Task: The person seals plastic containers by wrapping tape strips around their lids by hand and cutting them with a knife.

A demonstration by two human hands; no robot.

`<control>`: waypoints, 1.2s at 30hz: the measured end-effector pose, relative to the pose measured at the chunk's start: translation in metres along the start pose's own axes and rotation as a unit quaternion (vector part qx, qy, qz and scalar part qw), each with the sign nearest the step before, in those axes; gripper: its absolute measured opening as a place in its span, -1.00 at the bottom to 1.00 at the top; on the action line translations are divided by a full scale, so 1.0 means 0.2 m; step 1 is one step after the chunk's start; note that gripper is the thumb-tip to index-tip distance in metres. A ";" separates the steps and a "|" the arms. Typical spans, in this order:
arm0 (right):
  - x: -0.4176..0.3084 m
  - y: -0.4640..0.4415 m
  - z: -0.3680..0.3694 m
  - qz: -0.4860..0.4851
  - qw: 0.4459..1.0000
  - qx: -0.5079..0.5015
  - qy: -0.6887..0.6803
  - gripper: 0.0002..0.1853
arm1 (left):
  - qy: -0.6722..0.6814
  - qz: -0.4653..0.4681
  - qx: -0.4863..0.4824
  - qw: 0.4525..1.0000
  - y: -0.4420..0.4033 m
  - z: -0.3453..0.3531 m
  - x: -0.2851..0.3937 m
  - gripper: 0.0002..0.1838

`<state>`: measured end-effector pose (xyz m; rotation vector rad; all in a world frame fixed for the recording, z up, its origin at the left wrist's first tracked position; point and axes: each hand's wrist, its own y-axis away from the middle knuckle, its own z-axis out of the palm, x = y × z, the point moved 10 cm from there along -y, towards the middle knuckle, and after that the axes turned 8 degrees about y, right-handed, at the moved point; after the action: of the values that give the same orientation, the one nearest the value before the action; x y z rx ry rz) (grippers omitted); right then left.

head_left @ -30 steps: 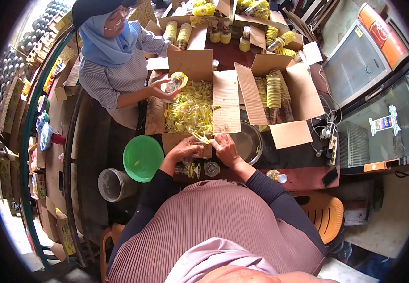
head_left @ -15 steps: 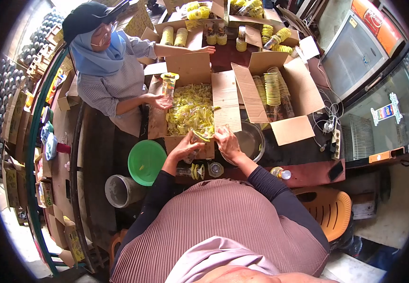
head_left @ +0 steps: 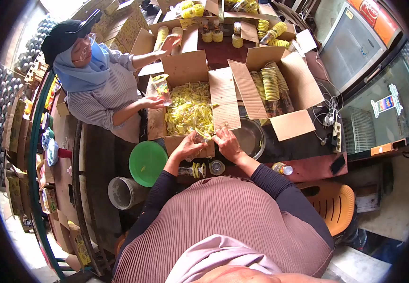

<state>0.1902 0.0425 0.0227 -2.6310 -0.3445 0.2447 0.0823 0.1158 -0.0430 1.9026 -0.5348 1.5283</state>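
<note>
**Loose yellow pieces, one clear item in hand, stacks boxed**

Grey bucket point(head_left: 120, 193); green tub point(head_left: 145, 162). Co-worker's hand point(head_left: 151, 103), supporting a clear yellow-rimmed cup point(head_left: 160, 89). Open carton point(head_left: 225, 101) of loose yellow pieces point(head_left: 188, 111): much seemingly left. Left hand point(head_left: 188, 147), closed around a small clear item point(head_left: 201, 137), yellow at its top, at the carton's near edge; contents unclear. Right hand point(head_left: 228, 144), fingers drawn in beside it; grip cannot be told. Second carton point(head_left: 292, 125): yellow-rimmed stacks point(head_left: 270, 85), seemingly the portion done.
</note>
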 end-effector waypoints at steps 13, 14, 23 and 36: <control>0.13 -0.06 0.13 0.083 0.989 0.026 -0.121 -0.80 | 0.385 -0.157 -0.088 0.905 0.01 0.00 -0.28 -0.62; 0.13 -0.07 0.14 0.081 0.989 0.027 -0.121 -0.80 | 0.385 -0.156 -0.087 0.905 0.01 0.00 -0.28 -0.62; 0.38 0.09 0.47 0.360 0.859 -0.086 -0.354 -0.79 | 0.225 -0.004 -0.006 0.974 -0.02 -0.02 -0.10 -0.53; 0.48 0.11 0.40 0.356 0.900 -0.062 -0.245 -0.76 | 0.006 0.042 0.123 0.991 0.02 -0.19 -0.11 -0.46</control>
<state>0.2669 0.0844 -0.0690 -2.6774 0.4923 1.1631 0.0468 0.1373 -0.0594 2.0763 -0.4411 1.7262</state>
